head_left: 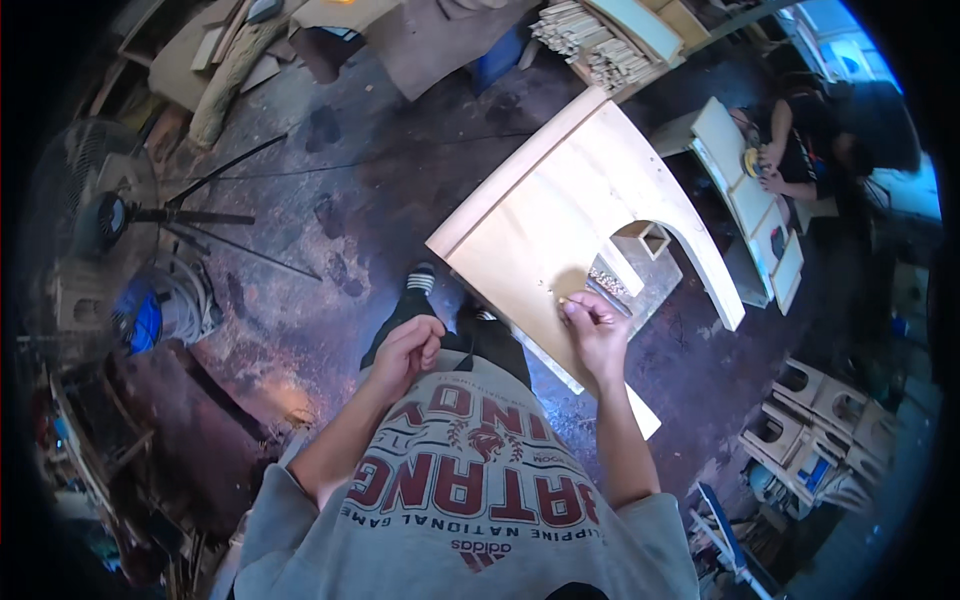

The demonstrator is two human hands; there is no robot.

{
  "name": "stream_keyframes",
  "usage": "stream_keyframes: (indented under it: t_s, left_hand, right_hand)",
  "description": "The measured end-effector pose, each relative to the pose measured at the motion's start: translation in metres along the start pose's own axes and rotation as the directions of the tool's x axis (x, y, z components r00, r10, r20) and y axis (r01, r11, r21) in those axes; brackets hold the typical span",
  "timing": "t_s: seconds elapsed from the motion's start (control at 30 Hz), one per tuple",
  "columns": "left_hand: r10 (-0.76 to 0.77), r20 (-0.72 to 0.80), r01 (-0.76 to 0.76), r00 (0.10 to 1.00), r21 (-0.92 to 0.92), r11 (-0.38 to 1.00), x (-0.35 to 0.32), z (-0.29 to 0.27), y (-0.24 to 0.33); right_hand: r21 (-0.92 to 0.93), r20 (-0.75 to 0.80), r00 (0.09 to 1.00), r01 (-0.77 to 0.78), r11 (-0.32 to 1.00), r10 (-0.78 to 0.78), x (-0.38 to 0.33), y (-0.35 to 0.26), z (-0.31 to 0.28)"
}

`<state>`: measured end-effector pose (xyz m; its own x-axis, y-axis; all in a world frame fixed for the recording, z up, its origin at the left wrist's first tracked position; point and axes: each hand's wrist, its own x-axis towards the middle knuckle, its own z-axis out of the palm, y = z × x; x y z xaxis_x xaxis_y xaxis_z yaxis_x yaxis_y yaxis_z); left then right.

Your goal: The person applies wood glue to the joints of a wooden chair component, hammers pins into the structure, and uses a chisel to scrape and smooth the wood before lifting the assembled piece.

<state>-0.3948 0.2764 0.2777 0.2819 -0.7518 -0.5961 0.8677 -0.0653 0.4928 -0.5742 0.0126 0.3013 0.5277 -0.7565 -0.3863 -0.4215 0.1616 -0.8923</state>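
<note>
1. Dark, blotchy floor (250, 230) spreads around a pale wooden panel (530, 210), which lies in front of the person, its arched cut-out toward the right.
2. Right hand (597, 325): over the panel's near part, thumb and fingertips pinched together; whether something small sits between them, I cannot tell.
3. Left hand (408, 352): left of the panel's near side, by the person's shirt (480, 480), fingers folded inward; I cannot tell if it holds anything.
4. Well left of the panel: a standing fan (108, 222).
5. Beyond the panel's far end: stacked wood strips (600, 48).
6. Right of the panel: a co-worker (815, 145), hands at a yellow tool (752, 162).
</note>
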Motion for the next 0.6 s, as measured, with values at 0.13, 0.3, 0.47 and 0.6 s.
stream_keyframes:
  t_s: [0.13, 0.3, 0.47, 0.6]
  left_hand:
    - [-0.073, 0.227, -0.011, 0.971, 0.350, 0.937, 0.026, -0.009, 0.036]
    - [-0.152, 0.371, -0.023, 0.916, 0.426, 0.905, 0.047, -0.010, 0.055]
    - [-0.236, 0.376, 0.063, 0.896, 0.420, 0.905, 0.058, -0.011, 0.062]
    - [-0.260, 0.411, 0.086, 0.874, 0.396, 0.914, 0.062, -0.018, 0.064]
  right_hand:
    - [-0.617, -0.021, 0.885, 0.354, 0.702, -0.465, -0.010, -0.013, 0.026]
    - [-0.760, -0.030, 0.858, 0.314, 0.570, -0.512, -0.012, -0.024, 0.041]
    - [-0.782, 0.007, 0.824, 0.358, 0.511, -0.567, -0.012, -0.029, 0.047]
    - [-0.806, 0.119, 0.813, 0.414, 0.422, -0.571, -0.008, -0.035, 0.048]
